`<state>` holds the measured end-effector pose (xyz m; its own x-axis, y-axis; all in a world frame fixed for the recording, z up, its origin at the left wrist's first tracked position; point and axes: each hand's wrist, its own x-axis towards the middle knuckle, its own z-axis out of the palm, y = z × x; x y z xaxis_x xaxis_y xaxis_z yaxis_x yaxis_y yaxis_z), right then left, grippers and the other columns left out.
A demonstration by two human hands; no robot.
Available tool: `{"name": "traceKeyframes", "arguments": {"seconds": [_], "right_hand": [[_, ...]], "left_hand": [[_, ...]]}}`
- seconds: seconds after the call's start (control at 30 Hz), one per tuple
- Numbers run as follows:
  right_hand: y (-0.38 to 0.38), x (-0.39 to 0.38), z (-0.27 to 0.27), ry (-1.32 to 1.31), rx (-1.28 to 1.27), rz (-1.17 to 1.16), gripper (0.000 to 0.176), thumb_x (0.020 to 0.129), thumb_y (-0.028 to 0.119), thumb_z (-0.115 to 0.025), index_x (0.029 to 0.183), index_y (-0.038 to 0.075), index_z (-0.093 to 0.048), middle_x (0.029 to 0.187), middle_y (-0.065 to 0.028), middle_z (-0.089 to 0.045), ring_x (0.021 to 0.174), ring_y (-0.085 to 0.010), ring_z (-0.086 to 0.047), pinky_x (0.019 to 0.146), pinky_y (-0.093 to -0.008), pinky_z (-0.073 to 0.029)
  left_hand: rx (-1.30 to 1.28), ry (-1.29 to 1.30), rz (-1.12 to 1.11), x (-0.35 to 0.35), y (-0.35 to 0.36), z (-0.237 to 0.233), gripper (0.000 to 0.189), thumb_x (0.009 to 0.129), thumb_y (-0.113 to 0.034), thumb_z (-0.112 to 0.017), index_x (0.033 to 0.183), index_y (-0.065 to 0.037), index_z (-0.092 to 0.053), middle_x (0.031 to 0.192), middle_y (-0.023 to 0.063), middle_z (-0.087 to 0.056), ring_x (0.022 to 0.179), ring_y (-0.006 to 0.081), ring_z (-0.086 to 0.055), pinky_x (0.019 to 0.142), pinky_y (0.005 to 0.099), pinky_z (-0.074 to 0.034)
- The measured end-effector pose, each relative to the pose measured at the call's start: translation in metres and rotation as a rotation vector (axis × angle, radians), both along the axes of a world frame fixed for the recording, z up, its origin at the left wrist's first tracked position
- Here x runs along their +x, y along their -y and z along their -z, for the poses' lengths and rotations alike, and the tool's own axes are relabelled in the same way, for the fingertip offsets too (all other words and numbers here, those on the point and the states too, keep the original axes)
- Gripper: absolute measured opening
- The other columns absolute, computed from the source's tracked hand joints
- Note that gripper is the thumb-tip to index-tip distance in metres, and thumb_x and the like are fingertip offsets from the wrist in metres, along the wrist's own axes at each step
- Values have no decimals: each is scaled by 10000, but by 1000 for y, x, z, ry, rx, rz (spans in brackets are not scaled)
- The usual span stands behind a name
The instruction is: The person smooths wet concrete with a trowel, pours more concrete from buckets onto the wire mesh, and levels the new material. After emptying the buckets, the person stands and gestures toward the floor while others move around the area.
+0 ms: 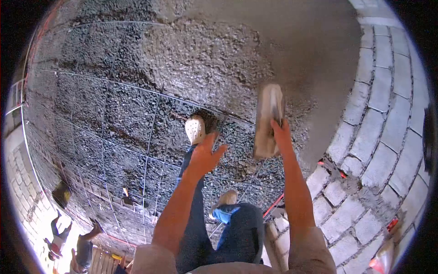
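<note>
My right hand [283,135] is closed on the handle of a long hand float [263,130], whose board is smeared with wet concrete. The float lies at the edge of the fresh concrete, beside bare gravel. Beyond it, the wet concrete [315,50] is smooth, while the patch to its left [205,55] is rough and lumpy. My left hand [206,155] hangs over my leg with its fingers apart and nothing in it. Near that hand, my shoe [195,129] stands on the gravel.
Thin steel bars [109,81] form a grid over dark gravel [123,107]. Paving blocks [383,91] border the concrete on the right. A red line [273,204] runs near my other shoe [227,197]. A small hand tool [126,194] and other people [59,237] are at lower left.
</note>
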<state>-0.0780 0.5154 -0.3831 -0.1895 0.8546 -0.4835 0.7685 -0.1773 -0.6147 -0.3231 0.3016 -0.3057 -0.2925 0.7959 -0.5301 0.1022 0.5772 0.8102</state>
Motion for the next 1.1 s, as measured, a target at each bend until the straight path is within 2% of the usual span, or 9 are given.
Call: {"name": "traceKeyframes", "arguments": {"seconds": [0.13,0.27,0.33,0.37,0.43,0.7,0.83,0.9,1.1], "right_hand": [[-37,-76,54,-131,56,-6,332,856,256,-629,1072,20,-545,770,-52,-586,618,-110,-545,517,-284,-443],[-75,-132,71,21,158,-158,326,863,248,-621,1084,24,-533,789,-82,-601,639,-139,-562,553,-307,-458],[-97,-166,59,61,286,-295,445,823,226,-622,1163,-14,-464,1008,-256,-597,944,-401,-595,787,-461,-459],[-109,-172,71,60,301,-300,445,823,226,-622,1163,-14,-464,1008,-256,-597,944,-401,-595,787,-461,-459],[-137,-190,100,-63,544,-387,338,860,234,-618,1085,0,-525,838,-133,-625,716,-222,-604,650,-371,-474],[-277,-295,182,-155,527,-256,298,849,200,-617,1022,-35,-557,805,-124,-616,683,-210,-581,630,-367,-463],[-327,-345,204,-167,449,-161,290,829,200,-594,960,-58,-593,799,-160,-639,721,-268,-614,679,-391,-471],[-329,-361,191,122,600,-252,359,790,241,-561,974,-62,-616,867,-227,-656,823,-344,-642,748,-403,-478],[-319,-382,181,180,649,-387,433,762,288,-540,1003,-62,-619,952,-251,-645,935,-380,-622,824,-418,-468]], "left_hand": [[-65,-164,25,-55,-10,45,527,864,-383,-578,1213,3,-496,1194,242,-527,1121,405,-502,946,449,-405],[-53,-309,167,-107,0,92,519,860,-373,-571,1224,-10,-498,1196,216,-531,1132,374,-494,972,431,-394],[-84,-339,180,-125,3,108,529,853,-365,-583,1233,-11,-483,1237,211,-501,1143,366,-484,963,426,-401],[-133,-325,183,-132,4,113,536,852,-368,-585,1234,-7,-480,1237,214,-498,1140,374,-484,958,429,-403],[-163,-336,171,-143,8,130,544,851,-372,-588,1236,-4,-476,1237,217,-494,1137,382,-484,954,432,-406],[-55,-552,125,-139,55,231,544,823,-341,-648,1214,0,-486,1225,232,-496,1131,396,-479,947,454,-404],[-77,-574,77,-130,77,251,540,808,-336,-669,1201,-5,-500,1186,232,-521,1121,391,-485,947,455,-399],[-98,-444,42,-128,84,255,542,806,-345,-672,1194,-1,-511,1166,238,-541,1127,394,-482,960,454,-386],[-86,-431,-33,-116,98,255,545,799,-346,-685,1192,-1,-531,1184,233,-551,1123,383,-504,949,432,-402]]}}
